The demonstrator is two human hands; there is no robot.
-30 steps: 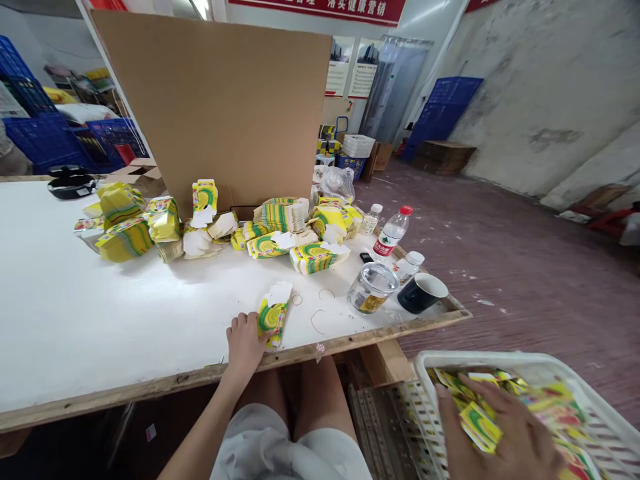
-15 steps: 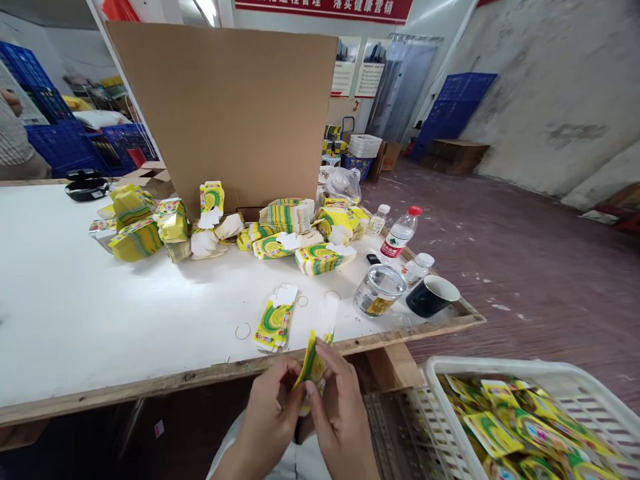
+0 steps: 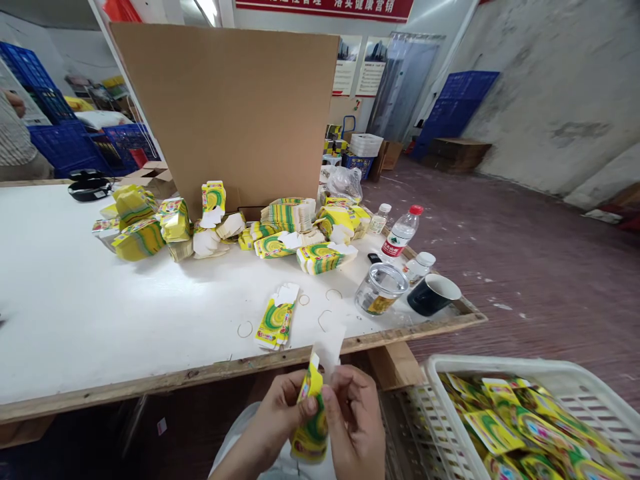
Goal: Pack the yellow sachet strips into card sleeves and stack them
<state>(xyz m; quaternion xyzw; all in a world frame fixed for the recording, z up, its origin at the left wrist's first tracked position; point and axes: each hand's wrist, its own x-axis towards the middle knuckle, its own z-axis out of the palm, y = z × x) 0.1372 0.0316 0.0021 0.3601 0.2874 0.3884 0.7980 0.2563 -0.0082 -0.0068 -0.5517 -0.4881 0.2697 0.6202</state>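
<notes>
Over my lap, just below the table's front edge, I hold a small yellow-green carton. My left hand is closed on its left side, with the thumb on the printed face. My right hand pinches its right edge with thumb and fingers. A blurred white piece sticks up above the carton by my right fingers; whether it is a flap or separate paper I cannot tell. On the table ahead lies a small stack of flattened yellow-green cartons, with thin rubber bands around it.
Bundles of cartons line the back of the white table before a tall cardboard sheet. A clear jar, a dark mug and bottles stand at right. A white basket of filled-looking cartons sits lower right.
Both hands have moved slightly down, and the carton has turned so that more of its printed face shows. My right fingers have shifted to its upper right edge.
</notes>
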